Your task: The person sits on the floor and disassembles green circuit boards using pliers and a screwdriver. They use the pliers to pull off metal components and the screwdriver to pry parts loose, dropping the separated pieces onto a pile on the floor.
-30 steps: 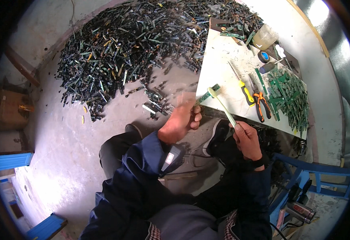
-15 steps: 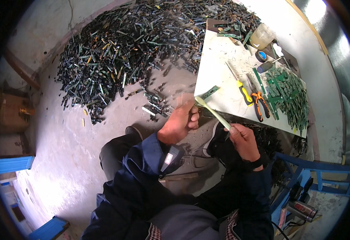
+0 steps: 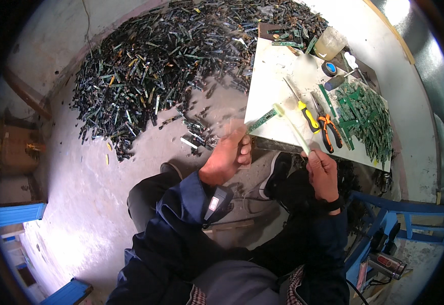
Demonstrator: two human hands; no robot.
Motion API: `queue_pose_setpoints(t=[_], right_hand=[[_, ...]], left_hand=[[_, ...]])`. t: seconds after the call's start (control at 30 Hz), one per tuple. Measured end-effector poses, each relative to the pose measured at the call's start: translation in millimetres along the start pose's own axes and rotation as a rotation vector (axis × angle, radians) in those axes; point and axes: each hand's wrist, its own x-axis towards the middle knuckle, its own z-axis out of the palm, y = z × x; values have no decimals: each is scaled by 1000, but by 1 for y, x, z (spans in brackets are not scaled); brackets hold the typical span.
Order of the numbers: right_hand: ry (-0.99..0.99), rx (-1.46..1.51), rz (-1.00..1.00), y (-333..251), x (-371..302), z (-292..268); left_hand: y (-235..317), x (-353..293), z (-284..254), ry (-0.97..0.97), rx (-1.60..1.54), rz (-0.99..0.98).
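Over the white board's (image 3: 265, 89) near-left corner, the left hand (image 3: 227, 155) pinched a green strip (image 3: 263, 121), its long axis running far-right. The right hand (image 3: 324, 174) gripped a pale brush (image 3: 300, 136) pointing far-left, its head blurred. Rightward lay a screwdriver (image 3: 309, 118), pliers (image 3: 324, 121) and heaped strips (image 3: 368, 123).

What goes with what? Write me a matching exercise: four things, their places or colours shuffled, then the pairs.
1. toothbrush
2. long-nose pliers
3. tape roll
4. big pile of strips

A. heaped on the floor
B. blue and black
C. held in the right hand
D. orange and black handles

Pairs: 1-C; 2-D; 3-B; 4-A
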Motion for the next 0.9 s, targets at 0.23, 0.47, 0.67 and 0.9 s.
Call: queue_pose_setpoints(t=[0.23,0.47,0.67,0.9], right_hand=[[50,115,18,-3,-2,-4],[114,32,22,-1,-2,-10],[83,132,28,-6,-10,-13],[-2,-13,-37,-5,-11,-13]], left_hand=[[1,-5,5,62,95,42],[-6,-2,1,86,311,177],[-8,-4,4,130,480,278],[-16,5,-5,177,778,443]])
